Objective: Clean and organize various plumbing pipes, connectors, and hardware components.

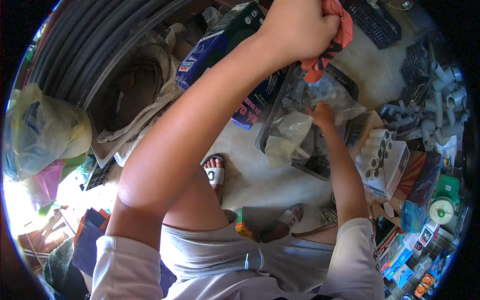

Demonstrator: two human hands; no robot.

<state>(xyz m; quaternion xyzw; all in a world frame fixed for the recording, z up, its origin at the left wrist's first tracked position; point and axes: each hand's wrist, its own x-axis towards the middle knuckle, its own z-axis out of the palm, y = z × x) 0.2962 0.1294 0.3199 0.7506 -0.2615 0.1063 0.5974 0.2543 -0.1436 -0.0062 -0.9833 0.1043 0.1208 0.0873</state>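
Observation:
My left hand [305, 28] is raised at the top of the view, gripping a crumpled orange-red plastic bag [337, 41] with dark printing. The bag hangs over a black plastic crate [276, 103] on the floor. Lower down, my right hand [323, 114] reaches over the crate with curled fingers against a clear plastic bag [333, 92]. Whether those fingers pinch the film is hidden. A second, cloudier plastic bag [288, 131] lies at the crate's near left, beside a short white tube [301, 152].
Large printed cardboard boxes [221, 41] stand left of the crate, before coiled black hose [101, 33]. On the right are white rolls in a box [375, 153], grey pipe fittings [444, 97] and a green dial scale [444, 202]. A filled plastic bag [48, 131] sits far left.

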